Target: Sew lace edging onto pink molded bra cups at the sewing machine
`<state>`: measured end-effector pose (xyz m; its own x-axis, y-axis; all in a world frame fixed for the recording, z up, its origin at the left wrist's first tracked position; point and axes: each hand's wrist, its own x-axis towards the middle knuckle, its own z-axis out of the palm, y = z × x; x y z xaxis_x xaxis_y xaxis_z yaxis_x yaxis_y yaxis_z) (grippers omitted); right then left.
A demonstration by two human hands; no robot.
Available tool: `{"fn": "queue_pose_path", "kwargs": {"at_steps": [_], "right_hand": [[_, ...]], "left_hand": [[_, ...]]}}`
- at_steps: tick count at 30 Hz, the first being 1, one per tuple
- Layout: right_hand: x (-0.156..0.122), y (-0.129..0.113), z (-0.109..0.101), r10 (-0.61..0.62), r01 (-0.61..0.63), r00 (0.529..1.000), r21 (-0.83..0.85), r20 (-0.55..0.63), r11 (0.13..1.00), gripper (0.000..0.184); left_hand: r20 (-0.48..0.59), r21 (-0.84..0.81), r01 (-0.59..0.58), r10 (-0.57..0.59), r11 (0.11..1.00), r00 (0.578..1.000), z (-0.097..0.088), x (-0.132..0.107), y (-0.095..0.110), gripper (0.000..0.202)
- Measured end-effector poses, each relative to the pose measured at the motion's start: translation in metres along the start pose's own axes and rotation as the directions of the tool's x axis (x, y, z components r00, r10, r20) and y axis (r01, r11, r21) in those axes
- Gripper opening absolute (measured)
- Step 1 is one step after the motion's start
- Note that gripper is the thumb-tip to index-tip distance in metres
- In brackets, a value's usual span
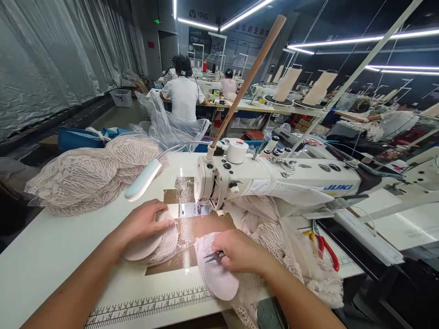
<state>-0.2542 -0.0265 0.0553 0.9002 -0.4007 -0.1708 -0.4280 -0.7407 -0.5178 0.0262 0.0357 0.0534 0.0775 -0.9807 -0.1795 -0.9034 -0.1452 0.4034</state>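
Observation:
My left hand (147, 224) grips a pale pink bra cup with lace edging (169, 242), thumb on top and fingers curled at its upper edge. My right hand (236, 251) is closed round thread snips (213, 257), whose dark pointed blades lie over a second pale pink cup (219, 281). The two cups lie apart on the sewing table, left and right of a brown taped strip. Just beyond them stands a white sewing machine (240, 178), its needle area (219, 210) near the metal plate (194, 209). Lace fabric (270, 237) bunches beside my right wrist.
A lace bundle (89, 173) lies on the table's left side, near a bendable lamp (143, 180). Red-handled scissors (329, 252) rest among fabric at right. A ruler strip (154, 306) runs along the front edge. A person in white (183, 96) sits ahead.

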Motion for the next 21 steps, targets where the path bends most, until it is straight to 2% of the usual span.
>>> {"fn": "queue_pose_path", "kwargs": {"at_steps": [2,4,8,11,12,14,15,17,21], "right_hand": [[0.004,-0.003,-0.002,-0.013,0.015,1.000,0.113,-0.016,0.993,0.015],[0.011,-0.007,-0.001,0.026,-0.009,0.997,0.244,-0.067,0.970,0.014],[0.032,-0.013,0.008,0.130,-0.070,0.986,0.450,-0.103,0.890,0.023],[0.046,-0.014,0.019,0.135,-0.042,0.983,0.556,-0.128,0.830,0.028],[0.050,-0.014,0.022,0.126,-0.025,0.983,0.581,-0.134,0.813,0.028],[0.054,-0.013,0.028,0.115,-0.011,0.985,0.619,-0.128,0.785,0.026],[0.056,-0.013,0.030,0.115,-0.013,0.986,0.637,-0.119,0.771,0.027],[0.058,-0.013,0.034,0.125,-0.025,0.987,0.687,-0.097,0.727,0.030],[0.060,-0.015,0.042,0.156,-0.050,0.986,0.783,-0.061,0.620,0.039]], "left_hand": [[0.026,-0.045,-0.011,0.012,0.999,1.000,0.007,-0.002,-0.005,0.032],[0.051,-0.082,-0.015,0.019,0.996,0.999,0.013,-0.004,-0.009,0.022],[0.026,-0.160,-0.039,0.044,0.986,0.999,0.014,-0.010,-0.012,0.026],[0.026,-0.246,-0.152,0.164,0.957,0.986,0.012,-0.017,-0.011,0.025],[0.049,-0.267,-0.190,0.210,0.945,0.976,0.012,-0.019,-0.010,0.026],[0.108,-0.288,-0.227,0.267,0.930,0.958,0.014,-0.022,-0.009,0.016],[0.131,-0.291,-0.224,0.270,0.930,0.954,0.016,-0.022,-0.008,0.013],[0.145,-0.309,-0.215,0.270,0.926,0.952,0.018,-0.022,-0.007,0.018],[0.109,-0.431,-0.171,0.239,0.886,0.965,0.015,-0.022,-0.006,0.019]]}}
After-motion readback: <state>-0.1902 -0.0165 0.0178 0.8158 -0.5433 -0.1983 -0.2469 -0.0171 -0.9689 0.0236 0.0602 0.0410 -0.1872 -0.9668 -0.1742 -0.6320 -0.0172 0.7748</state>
